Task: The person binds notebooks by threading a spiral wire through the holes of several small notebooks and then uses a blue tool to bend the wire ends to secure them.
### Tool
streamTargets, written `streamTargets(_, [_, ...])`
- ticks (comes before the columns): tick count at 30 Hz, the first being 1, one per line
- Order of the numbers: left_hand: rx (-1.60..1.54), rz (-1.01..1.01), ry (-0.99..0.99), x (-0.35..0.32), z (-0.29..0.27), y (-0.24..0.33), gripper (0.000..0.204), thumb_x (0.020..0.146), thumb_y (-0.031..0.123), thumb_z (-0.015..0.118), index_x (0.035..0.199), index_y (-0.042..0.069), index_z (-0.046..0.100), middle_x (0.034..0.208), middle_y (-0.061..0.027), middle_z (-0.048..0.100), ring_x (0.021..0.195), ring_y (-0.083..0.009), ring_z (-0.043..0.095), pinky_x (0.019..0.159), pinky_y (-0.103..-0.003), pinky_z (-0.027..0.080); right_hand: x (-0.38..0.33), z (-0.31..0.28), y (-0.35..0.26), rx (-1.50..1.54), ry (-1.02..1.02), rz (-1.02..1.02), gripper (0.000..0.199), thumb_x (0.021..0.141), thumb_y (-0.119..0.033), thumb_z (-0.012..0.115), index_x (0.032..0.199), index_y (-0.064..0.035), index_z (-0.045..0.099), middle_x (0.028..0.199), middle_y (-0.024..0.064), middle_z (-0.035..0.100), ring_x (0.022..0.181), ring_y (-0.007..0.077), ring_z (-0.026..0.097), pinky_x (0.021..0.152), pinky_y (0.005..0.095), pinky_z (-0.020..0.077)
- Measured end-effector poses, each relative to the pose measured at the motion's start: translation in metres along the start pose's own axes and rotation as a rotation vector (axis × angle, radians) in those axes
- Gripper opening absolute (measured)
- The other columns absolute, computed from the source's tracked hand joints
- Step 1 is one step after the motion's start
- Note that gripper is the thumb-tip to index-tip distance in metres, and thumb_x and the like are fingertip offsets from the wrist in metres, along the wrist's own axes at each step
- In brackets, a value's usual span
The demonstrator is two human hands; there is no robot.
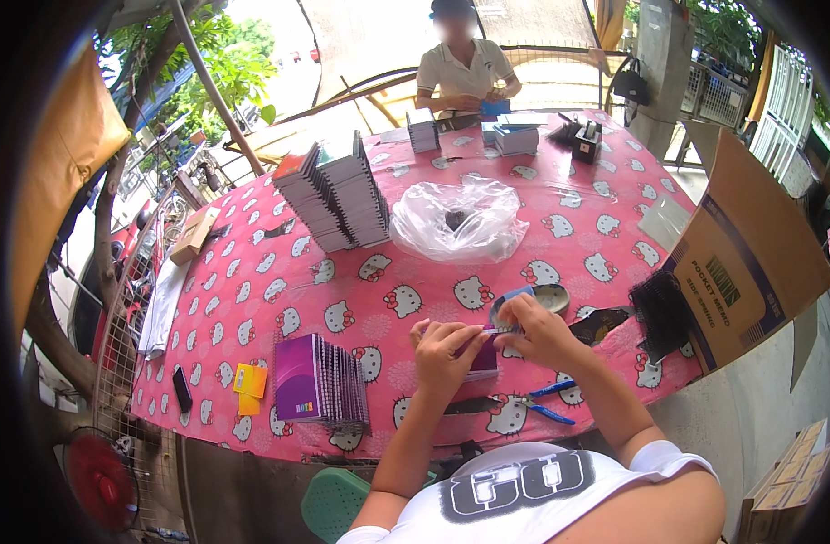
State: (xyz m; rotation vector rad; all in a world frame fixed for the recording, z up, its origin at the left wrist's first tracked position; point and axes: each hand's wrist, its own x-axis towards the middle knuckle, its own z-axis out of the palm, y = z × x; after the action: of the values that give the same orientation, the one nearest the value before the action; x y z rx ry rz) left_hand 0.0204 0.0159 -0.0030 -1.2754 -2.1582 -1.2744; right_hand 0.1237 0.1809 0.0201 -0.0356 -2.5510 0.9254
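Just in front of me, a small purple notebook (483, 364) shows partly behind my hands. My left hand (445, 355) is closed on its edge, fingers bent over the top. My right hand (534, 332) pinches at the same edge, close to the left fingertips; what lies between its fingers is too small to make out. A round shallow dish (553, 297) sits just beyond the right hand. Blue-handled pliers (549, 414) lie by my right forearm. To the left stands a stack of purple spiral notebooks (320, 381).
Tall notebook stacks (338, 199) and a clear plastic bag (460, 222) stand farther back. Black spiral wires (661, 313) lie beside a cardboard box (746, 236) at right. A phone (182, 390) and yellow packs (250, 388) lie left. A co-worker (467, 72) sits across the pink table (406, 344).
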Motion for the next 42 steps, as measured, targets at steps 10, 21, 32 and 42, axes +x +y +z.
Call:
streamTargets(10, [-0.013,-0.002,-0.044,-0.001,-0.005,-0.001,0.017,0.072,0.017,0.076,0.089,0.015,0.075,0.082,0.0019,0.068,0.077,-0.0127,0.061,0.093,-0.036,0.032,0.003,0.005,-0.012,-0.108,0.037,0.009,0.024,0.083,-0.026,0.068,0.093,-0.0066,0.059,0.087,0.0090,0.059,0.078,0.0313,0.061,0.063,0.0406,0.0480])
streamTargets(21, [-0.025,0.018,-0.031,-0.004,-0.002,-0.005,0.018,0.074,0.018,0.075,0.092,0.016,0.074,0.082,0.0040,0.068,0.077,-0.0124,0.060,0.095,-0.038,0.031,0.005,0.011,-0.014,-0.056,0.040,-0.004,0.022,0.082,-0.024,0.068,0.083,-0.0033,0.060,0.085,0.0124,0.058,0.082,0.0335,0.060,0.065,0.0417,0.0490])
streamTargets(32, [-0.040,0.024,-0.040,-0.007,-0.004,-0.005,0.018,0.075,0.020,0.074,0.093,0.016,0.074,0.082,0.0043,0.068,0.078,-0.0130,0.060,0.097,-0.039,0.031,0.009,0.016,0.003,0.042,-0.039,0.040,0.013,0.084,-0.011,0.062,0.084,0.0020,0.060,0.083,0.0172,0.060,0.081,0.0371,0.059,0.068,0.0433,0.0461])
streamTargets(42, [0.209,-0.175,0.049,-0.017,-0.003,0.000,0.047,0.064,0.030,0.085,0.106,0.017,0.068,0.145,-0.0192,0.029,0.133,-0.0394,0.026,0.108,-0.057,0.020,-0.020,-0.005,0.181,-0.415,-0.181,0.186,0.048,0.067,-0.019,0.077,0.108,-0.0074,0.056,0.105,0.0157,0.061,0.102,0.0349,0.056,0.086,0.0409,0.0483])
